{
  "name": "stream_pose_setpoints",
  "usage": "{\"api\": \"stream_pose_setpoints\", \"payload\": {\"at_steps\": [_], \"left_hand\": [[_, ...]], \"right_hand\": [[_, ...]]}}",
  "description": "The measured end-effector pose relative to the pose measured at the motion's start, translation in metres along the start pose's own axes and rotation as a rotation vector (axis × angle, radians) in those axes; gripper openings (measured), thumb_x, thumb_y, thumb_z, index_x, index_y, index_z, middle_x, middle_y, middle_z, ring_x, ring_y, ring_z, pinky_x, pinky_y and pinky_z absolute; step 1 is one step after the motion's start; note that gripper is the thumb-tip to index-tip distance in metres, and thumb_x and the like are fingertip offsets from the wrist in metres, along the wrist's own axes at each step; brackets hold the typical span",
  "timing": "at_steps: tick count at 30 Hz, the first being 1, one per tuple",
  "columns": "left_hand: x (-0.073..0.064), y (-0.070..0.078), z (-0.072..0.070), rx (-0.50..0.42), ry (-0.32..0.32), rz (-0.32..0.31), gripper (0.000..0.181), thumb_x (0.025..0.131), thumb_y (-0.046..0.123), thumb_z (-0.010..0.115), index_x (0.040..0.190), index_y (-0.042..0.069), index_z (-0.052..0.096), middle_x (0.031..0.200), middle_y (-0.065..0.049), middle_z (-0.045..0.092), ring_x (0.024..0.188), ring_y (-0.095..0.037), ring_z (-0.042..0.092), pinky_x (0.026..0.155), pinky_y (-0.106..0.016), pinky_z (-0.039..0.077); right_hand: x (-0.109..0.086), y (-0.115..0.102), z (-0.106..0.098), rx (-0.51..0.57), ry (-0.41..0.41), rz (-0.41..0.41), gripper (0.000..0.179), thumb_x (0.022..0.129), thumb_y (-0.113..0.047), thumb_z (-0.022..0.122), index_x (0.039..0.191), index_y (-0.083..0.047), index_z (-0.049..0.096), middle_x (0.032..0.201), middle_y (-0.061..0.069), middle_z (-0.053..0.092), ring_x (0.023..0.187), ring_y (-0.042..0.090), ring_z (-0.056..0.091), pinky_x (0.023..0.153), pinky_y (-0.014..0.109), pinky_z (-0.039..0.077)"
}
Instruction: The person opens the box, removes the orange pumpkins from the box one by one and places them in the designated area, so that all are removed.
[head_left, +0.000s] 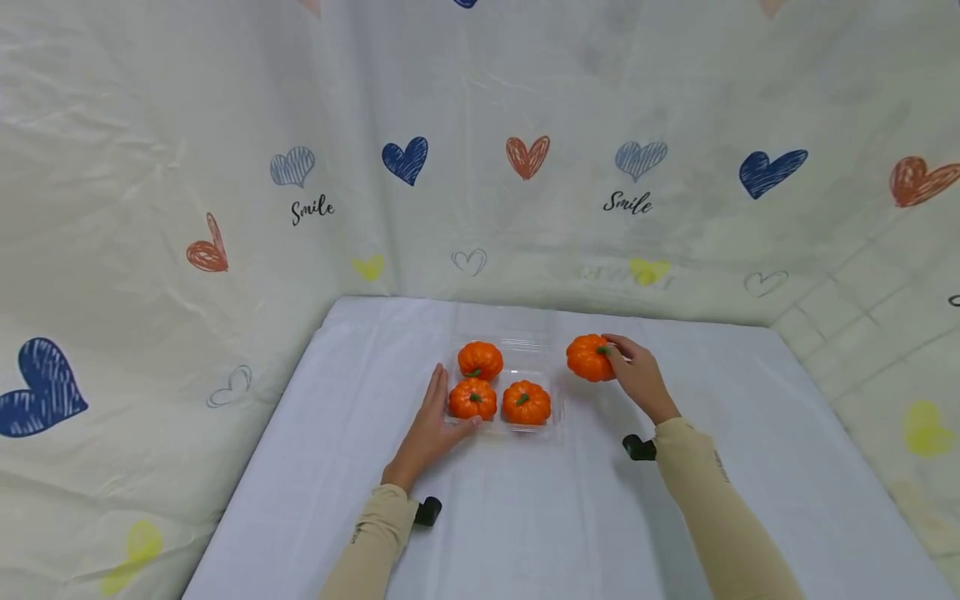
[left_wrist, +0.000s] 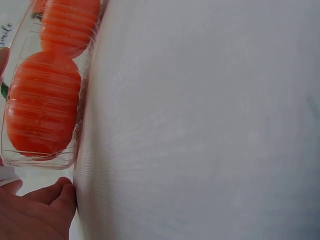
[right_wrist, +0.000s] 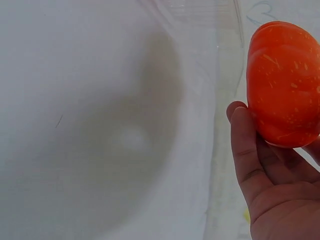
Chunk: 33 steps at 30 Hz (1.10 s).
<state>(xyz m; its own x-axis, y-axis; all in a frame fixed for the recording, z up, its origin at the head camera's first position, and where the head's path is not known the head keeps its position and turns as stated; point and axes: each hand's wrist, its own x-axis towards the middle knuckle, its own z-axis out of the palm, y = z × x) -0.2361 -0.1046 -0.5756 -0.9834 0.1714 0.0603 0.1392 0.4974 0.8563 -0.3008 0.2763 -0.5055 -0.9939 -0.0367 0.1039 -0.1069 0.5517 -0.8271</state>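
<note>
A clear plastic container [head_left: 557, 414] stands on the table with three small orange pumpkins in it: one at the back left [head_left: 481, 360], one at the front left [head_left: 472, 399] and one at the front right [head_left: 527, 403]. My left hand [head_left: 433, 435] rests at the container's left side and front corner, its fingers straight and the thumb along the front. Ribbed clear walls cover the pumpkins [left_wrist: 44, 105] in the left wrist view. Just right of the container, my right hand [head_left: 640, 377] holds another pumpkin [head_left: 587, 358] above the table, pinched between thumb and fingers.
A white cloth [head_left: 510, 517] covers the table. Behind the container lies its clear lid [head_left: 501, 323], folded back. A pale curtain [head_left: 465, 100] printed with hearts hangs behind the table. Dark wrist cameras [head_left: 428, 511] stick out from both sleeves.
</note>
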Motion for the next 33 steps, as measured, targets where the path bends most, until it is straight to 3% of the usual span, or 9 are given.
{"api": "stream_pose_setpoints", "payload": {"at_steps": [5,10,15,24,33], "left_hand": [[0.002,0.0,-0.001,0.013,-0.009,-0.005,0.115,0.093,0.055,0.078,0.173,0.009,0.008,0.18,0.002,-0.002,0.164,-0.026,0.009,0.127,-0.056,0.021],[0.001,0.003,-0.002,0.009,-0.015,-0.012,0.116,0.093,0.054,0.078,0.173,0.009,0.008,0.18,0.002,-0.002,0.164,-0.027,0.009,0.127,-0.057,0.022],[0.0,0.004,-0.002,0.016,-0.011,-0.018,0.115,0.093,0.053,0.079,0.173,0.009,0.009,0.18,0.001,-0.001,0.164,-0.028,0.01,0.127,-0.058,0.022],[0.0,0.001,-0.002,0.016,-0.006,-0.012,0.117,0.092,0.057,0.078,0.173,0.009,0.009,0.18,0.002,-0.001,0.164,-0.028,0.011,0.127,-0.057,0.023],[0.0,0.002,-0.003,0.01,-0.01,-0.012,0.118,0.091,0.059,0.078,0.173,0.008,0.01,0.18,0.003,-0.002,0.164,-0.026,0.011,0.127,-0.056,0.023]], "right_hand": [[-0.001,0.008,-0.001,-0.004,-0.003,0.038,0.055,0.115,-0.034,0.044,0.155,0.004,0.051,0.156,0.03,0.05,0.131,0.046,0.057,0.109,0.057,0.051],[-0.003,0.012,0.0,0.004,-0.025,0.096,0.056,0.115,-0.034,0.043,0.157,0.003,0.048,0.158,0.03,0.047,0.138,0.047,0.05,0.113,0.058,0.047],[-0.004,0.015,0.001,0.002,-0.04,0.136,0.057,0.115,-0.035,0.043,0.159,0.002,0.046,0.156,0.03,0.049,0.135,0.045,0.053,0.111,0.056,0.05],[-0.004,0.028,0.004,0.01,-0.053,0.172,0.056,0.116,-0.033,0.043,0.16,0.002,0.045,0.154,0.028,0.052,0.126,0.04,0.056,0.102,0.038,0.054],[-0.005,0.032,0.008,-0.005,-0.056,0.196,0.056,0.116,-0.033,0.042,0.16,0.002,0.044,0.154,0.029,0.051,0.127,0.041,0.055,0.108,0.048,0.053]]}}
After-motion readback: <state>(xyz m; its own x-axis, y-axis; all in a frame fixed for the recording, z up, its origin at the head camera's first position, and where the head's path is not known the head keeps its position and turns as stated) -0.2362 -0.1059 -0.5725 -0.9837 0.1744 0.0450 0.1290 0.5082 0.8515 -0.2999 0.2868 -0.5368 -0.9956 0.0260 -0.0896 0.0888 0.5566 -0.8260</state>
